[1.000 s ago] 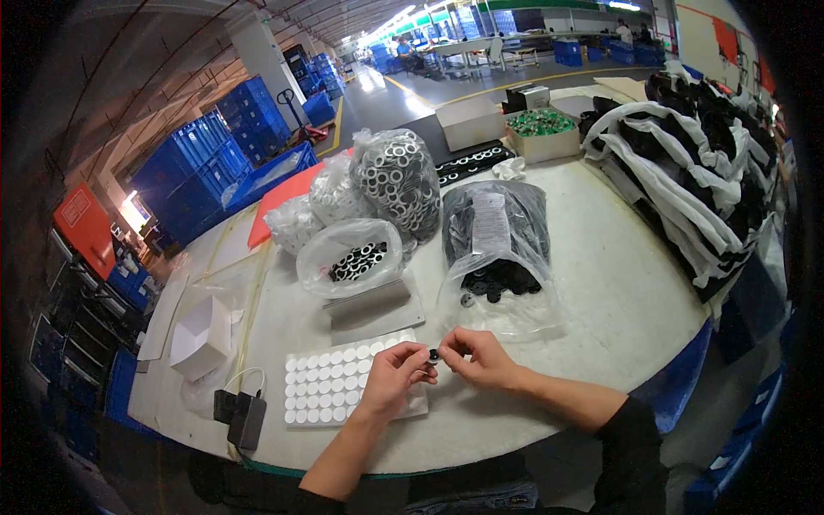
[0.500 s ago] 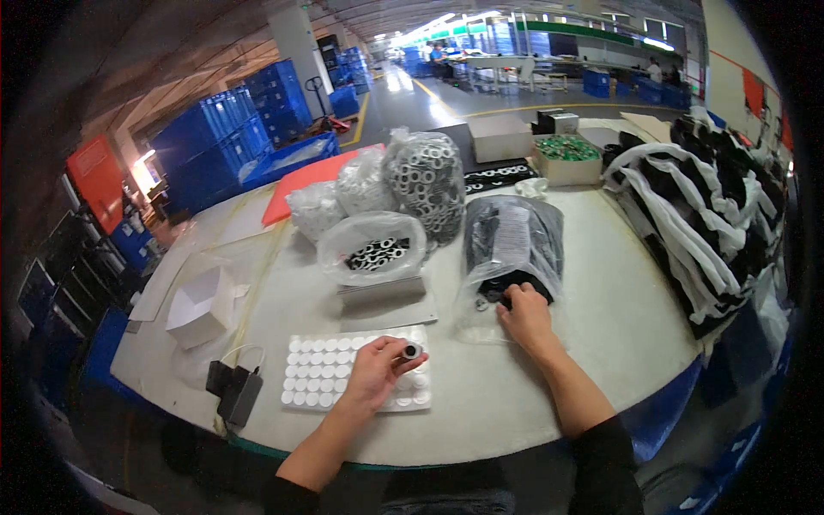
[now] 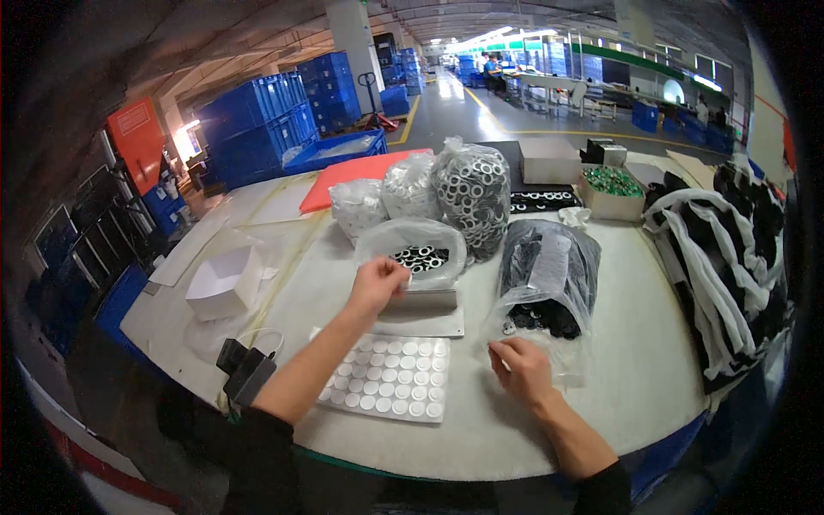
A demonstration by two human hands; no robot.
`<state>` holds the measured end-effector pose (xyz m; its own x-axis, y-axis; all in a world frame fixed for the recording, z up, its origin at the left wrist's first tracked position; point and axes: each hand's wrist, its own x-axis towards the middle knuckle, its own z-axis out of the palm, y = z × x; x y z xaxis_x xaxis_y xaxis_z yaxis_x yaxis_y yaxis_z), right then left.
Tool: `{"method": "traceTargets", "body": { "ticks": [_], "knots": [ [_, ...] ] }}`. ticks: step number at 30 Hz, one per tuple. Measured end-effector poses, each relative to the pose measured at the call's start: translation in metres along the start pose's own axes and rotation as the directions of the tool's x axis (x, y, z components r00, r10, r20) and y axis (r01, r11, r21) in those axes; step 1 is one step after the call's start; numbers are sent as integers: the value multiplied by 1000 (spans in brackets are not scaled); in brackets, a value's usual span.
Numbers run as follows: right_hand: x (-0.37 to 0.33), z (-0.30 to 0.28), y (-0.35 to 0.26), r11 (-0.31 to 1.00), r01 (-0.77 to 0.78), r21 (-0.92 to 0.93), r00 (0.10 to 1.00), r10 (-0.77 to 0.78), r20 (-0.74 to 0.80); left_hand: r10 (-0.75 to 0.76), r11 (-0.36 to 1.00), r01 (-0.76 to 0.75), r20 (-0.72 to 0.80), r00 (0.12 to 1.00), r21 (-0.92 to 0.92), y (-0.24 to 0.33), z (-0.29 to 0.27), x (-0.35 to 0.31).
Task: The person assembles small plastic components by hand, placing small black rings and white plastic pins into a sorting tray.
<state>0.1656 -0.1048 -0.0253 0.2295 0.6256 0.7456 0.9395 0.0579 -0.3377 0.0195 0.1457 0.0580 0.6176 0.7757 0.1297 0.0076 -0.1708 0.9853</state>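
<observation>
My left hand (image 3: 378, 285) is by the round, clear plastic bag (image 3: 439, 277), likely splayed for reach; right hand (image 3: 527, 371) rightward; fingers' grip I can't tell.

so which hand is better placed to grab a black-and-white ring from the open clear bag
Left, most likely: the left hand is right by the near side of the open clear bag of rings, while the right hand is farther off, near the black parts.
</observation>
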Motion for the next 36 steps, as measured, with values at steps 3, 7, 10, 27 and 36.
{"method": "traceTargets", "body": {
  "ticks": [3,7,10,27,36],
  "knots": [
    [-1,6,-4,998,38,40,999,-39,24,11,991,-4,-54,998,136,-2,-16,65],
    [-3,1,2,991,-58,124,998,56,21,-232,940,270,-190,954,208,-5,-20,83],
    [1,-5,4,959,-152,239,986,163,-25,-75,937,113,-127,989,331,-8,-22,57],
    [-8,6,-10,592,-484,644,872,388,298,152,548,-528,544,825,649,-45,0,-103],
    [-7,7,-9,726,-351,592,936,264,231,169,426,-664,667,726,614,-43,5,-83]
  ]
}}
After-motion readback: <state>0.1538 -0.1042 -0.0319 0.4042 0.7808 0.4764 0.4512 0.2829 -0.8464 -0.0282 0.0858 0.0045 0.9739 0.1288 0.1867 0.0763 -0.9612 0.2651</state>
